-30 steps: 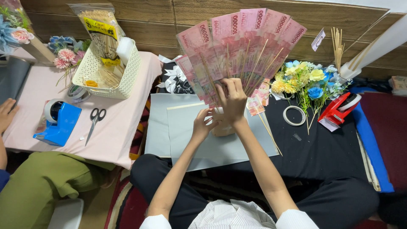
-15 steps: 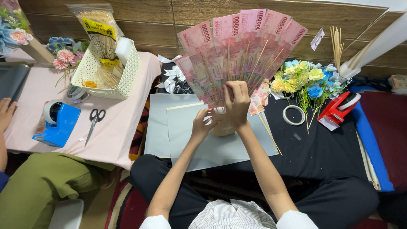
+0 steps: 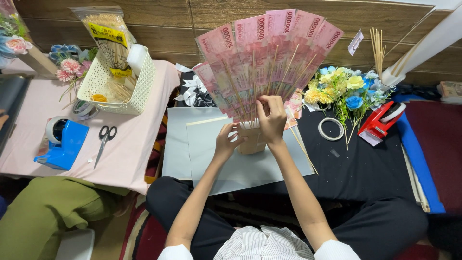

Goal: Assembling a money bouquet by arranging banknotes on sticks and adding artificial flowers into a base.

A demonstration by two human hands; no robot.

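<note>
A fan of pink banknotes (image 3: 269, 53) taped to thin wooden skewers stands upright in front of me, over a grey sheet of paper (image 3: 231, 163). My right hand (image 3: 271, 118) pinches the skewers where they gather at the bottom of the fan. My left hand (image 3: 228, 142) grips the brown base block (image 3: 253, 142) that the skewers run into. A single loose skewer (image 3: 304, 150) lies on the paper beside my right wrist.
A roll of clear tape (image 3: 331, 129), a red tape dispenser (image 3: 380, 123) and artificial flowers (image 3: 344, 89) lie to the right on black cloth. Left, a pink table holds a white basket (image 3: 118, 82), scissors (image 3: 105, 142) and a blue tape dispenser (image 3: 62, 144). Another person's green-clad leg (image 3: 43, 212) is at lower left.
My right hand has shifted slightly down and along the base of the fan. The other person's hand at the left edge has drawn back out of sight.
</note>
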